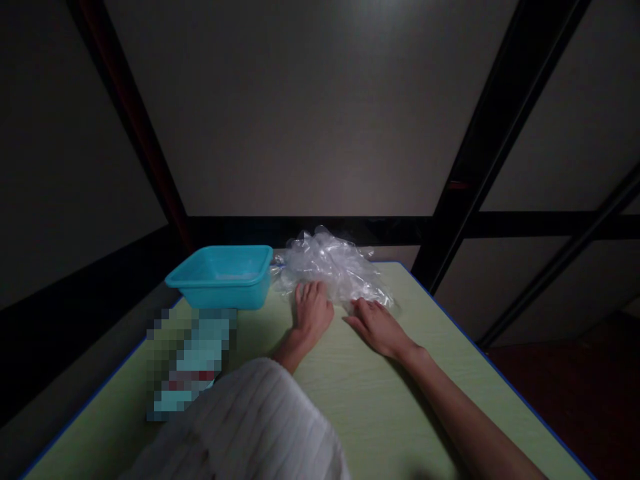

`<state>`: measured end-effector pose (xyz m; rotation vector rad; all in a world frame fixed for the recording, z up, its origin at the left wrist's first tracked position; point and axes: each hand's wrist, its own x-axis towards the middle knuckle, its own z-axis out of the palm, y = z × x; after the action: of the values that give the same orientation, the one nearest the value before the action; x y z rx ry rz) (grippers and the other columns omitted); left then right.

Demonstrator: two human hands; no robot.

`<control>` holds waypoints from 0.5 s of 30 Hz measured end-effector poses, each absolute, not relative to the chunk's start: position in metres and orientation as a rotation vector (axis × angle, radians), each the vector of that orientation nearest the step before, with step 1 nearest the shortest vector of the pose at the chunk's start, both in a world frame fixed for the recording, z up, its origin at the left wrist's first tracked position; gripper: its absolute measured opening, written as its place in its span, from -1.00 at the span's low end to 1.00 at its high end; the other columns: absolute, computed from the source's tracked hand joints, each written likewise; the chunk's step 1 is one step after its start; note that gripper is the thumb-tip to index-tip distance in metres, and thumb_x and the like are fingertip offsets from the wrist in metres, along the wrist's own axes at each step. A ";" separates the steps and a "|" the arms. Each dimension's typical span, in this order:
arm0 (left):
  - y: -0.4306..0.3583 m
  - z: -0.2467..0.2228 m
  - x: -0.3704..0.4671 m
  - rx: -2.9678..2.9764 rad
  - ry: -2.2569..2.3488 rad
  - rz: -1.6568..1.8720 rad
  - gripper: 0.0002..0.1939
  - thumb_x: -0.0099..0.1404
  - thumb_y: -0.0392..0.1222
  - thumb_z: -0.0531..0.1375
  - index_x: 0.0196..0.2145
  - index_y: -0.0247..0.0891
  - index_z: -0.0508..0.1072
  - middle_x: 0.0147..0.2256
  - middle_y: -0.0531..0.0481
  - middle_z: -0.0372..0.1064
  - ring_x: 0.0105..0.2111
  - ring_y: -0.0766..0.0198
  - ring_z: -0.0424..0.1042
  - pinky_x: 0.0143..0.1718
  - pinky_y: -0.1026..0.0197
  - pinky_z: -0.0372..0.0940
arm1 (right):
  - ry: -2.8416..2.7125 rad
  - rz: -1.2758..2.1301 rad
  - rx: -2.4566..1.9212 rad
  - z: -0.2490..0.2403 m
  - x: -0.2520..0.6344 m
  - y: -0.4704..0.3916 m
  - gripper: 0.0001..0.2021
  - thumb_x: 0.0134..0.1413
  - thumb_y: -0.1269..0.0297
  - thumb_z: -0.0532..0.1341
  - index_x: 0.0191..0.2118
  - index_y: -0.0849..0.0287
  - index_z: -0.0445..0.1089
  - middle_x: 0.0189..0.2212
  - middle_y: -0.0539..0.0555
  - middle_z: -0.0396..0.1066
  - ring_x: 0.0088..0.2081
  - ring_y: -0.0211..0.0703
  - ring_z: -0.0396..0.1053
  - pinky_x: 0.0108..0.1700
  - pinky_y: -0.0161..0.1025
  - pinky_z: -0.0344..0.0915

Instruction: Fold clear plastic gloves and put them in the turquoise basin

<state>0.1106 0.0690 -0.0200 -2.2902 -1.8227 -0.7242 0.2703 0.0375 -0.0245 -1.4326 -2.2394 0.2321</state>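
A loose heap of clear, shiny plastic bags [327, 261] lies at the far end of the green table [370, 407]. My left hand [313, 311] rests at the heap's near edge, palm down, its fingers slightly apart and touching the plastic. To the right, my right hand [379, 325] lies low on the table with its thumb away from the fingers, and its fingertips meet the front of the heap. Nothing shows gripped in either hand.
At the far left stands a turquoise plastic basin [225, 297]. A blurred-out, pale green flat item [200, 353] lies nearer on the left. Behind the table rises a grey panelled wall [310, 120] with dark bars.
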 end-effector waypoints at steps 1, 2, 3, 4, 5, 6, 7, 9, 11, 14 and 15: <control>0.067 -0.019 0.111 -2.278 -1.813 -0.749 -0.75 0.14 -0.39 0.07 -0.19 -0.37 0.34 -0.17 -0.20 0.33 -0.06 0.02 0.26 0.09 -0.07 0.02 | -2.191 0.252 -1.436 -0.025 0.271 0.039 -0.84 0.16 0.28 0.02 -0.19 0.24 0.20 -0.23 0.29 0.43 -0.15 0.10 0.38 -0.06 0.02 0.21; 0.066 -0.017 0.112 -2.277 -1.796 -0.771 -0.74 0.12 -0.37 0.08 -0.18 -0.38 0.33 -0.17 -0.22 0.30 -0.07 0.00 0.25 0.06 -0.08 0.06 | -2.136 0.272 -1.439 -0.025 0.272 0.041 -0.85 0.15 0.30 0.00 -0.19 0.23 0.16 -0.27 0.27 0.43 -0.22 0.06 0.40 -0.14 -0.03 0.26; 0.064 -0.016 0.113 -2.291 -1.765 -0.788 -0.71 0.11 -0.35 0.10 -0.16 -0.39 0.31 -0.16 -0.23 0.28 -0.07 -0.02 0.24 0.03 -0.07 0.09 | -2.077 0.291 -1.441 -0.026 0.273 0.044 -0.84 0.14 0.32 -0.02 -0.17 0.23 0.13 -0.31 0.24 0.43 -0.28 0.03 0.41 -0.22 -0.08 0.29; 0.061 -0.016 0.115 -2.323 -1.719 -0.798 -0.67 0.10 -0.33 0.12 -0.12 -0.39 0.30 -0.15 -0.22 0.25 -0.06 -0.02 0.23 0.01 -0.06 0.12 | -2.017 0.309 -1.440 -0.027 0.274 0.046 -0.81 0.12 0.35 -0.03 -0.12 0.23 0.08 -0.34 0.20 0.42 -0.33 -0.01 0.41 -0.27 -0.12 0.30; 0.059 -0.016 0.116 -2.372 -1.658 -0.799 -0.62 0.10 -0.31 0.13 -0.08 -0.36 0.28 -0.13 -0.20 0.23 -0.06 -0.01 0.23 0.00 -0.04 0.15 | -1.957 0.326 -1.434 -0.028 0.275 0.048 -0.75 0.10 0.37 -0.04 -0.08 0.23 0.03 -0.36 0.16 0.41 -0.36 -0.04 0.41 -0.31 -0.15 0.31; 0.057 -0.015 0.118 -2.431 -1.586 -0.793 -0.58 0.10 -0.28 0.14 -0.04 -0.32 0.26 -0.12 -0.17 0.21 -0.07 0.02 0.23 -0.02 0.00 0.17 | -1.900 0.341 -1.426 -0.030 0.277 0.051 -0.69 0.08 0.39 -0.05 -0.03 0.24 -0.03 -0.37 0.13 0.40 -0.39 -0.08 0.40 -0.33 -0.17 0.31; 0.054 -0.016 0.120 -2.493 -1.509 -0.783 -0.53 0.10 -0.25 0.16 0.00 -0.26 0.24 -0.10 -0.14 0.19 -0.08 0.06 0.25 -0.03 0.05 0.20 | -1.848 0.357 -1.417 -0.031 0.279 0.053 -0.63 0.06 0.40 -0.05 0.02 0.24 -0.08 -0.36 0.12 0.39 -0.41 -0.10 0.40 -0.34 -0.19 0.32; 0.050 -0.016 0.123 -2.631 -1.331 -0.716 -0.46 0.11 -0.21 0.17 0.07 -0.14 0.19 -0.05 -0.09 0.15 -0.12 0.12 0.29 -0.07 0.11 0.24 | -1.758 0.388 -1.396 -0.034 0.283 0.057 -0.52 0.01 0.42 -0.04 0.08 0.22 -0.18 -0.30 0.13 0.37 -0.41 -0.14 0.41 -0.34 -0.20 0.34; 0.048 -0.015 0.125 -2.757 -1.156 -0.592 -0.42 0.14 -0.19 0.15 0.13 -0.08 0.13 0.01 -0.09 0.10 -0.14 0.13 0.31 -0.09 0.12 0.26 | -1.693 0.419 -1.381 -0.038 0.286 0.061 -0.44 -0.04 0.44 -0.04 0.12 0.22 -0.22 -0.24 0.15 0.36 -0.39 -0.15 0.42 -0.32 -0.19 0.35; 0.047 -0.014 0.126 -2.855 -1.043 -0.433 -0.43 0.22 -0.18 0.10 0.18 -0.12 0.08 0.06 -0.13 0.08 -0.10 0.07 0.28 -0.07 0.07 0.25 | -1.633 0.462 -1.366 -0.042 0.290 0.066 -0.36 -0.13 0.50 -0.03 0.15 0.22 -0.20 -0.22 0.16 0.36 -0.39 -0.17 0.43 -0.30 -0.20 0.37; 0.047 -0.014 0.126 -2.864 -1.052 -0.415 -0.46 0.24 -0.17 0.08 0.17 -0.15 0.10 0.05 -0.14 0.11 -0.07 0.05 0.26 -0.06 0.06 0.24 | -1.622 0.475 -1.359 -0.044 0.291 0.068 -0.33 -0.16 0.52 -0.03 0.16 0.21 -0.18 -0.21 0.16 0.36 -0.40 -0.18 0.43 -0.30 -0.20 0.37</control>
<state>0.1261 0.0471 -0.0139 -2.8638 -1.0521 -0.4151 0.2909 0.0679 -0.0437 -1.3594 -1.6216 0.4747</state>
